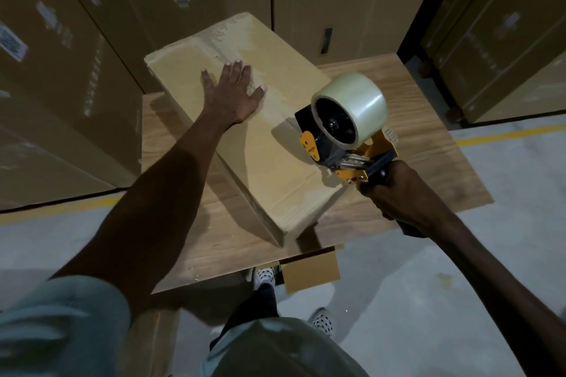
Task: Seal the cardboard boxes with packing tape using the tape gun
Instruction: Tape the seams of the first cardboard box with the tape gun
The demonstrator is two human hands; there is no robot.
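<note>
Long tan cardboard box (245,131) lies on wooden table (428,119). Left hand (235,92) flat, fingers spread, pressing lid. Right hand (395,193) grips yellow-black tape gun (343,128) at box's near end. Advice: keep lid pinned, pull steadily along seam.

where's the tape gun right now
In the head view it's right of centre, the tape gun held by the right hand, its front at the near right edge of the box.
</note>
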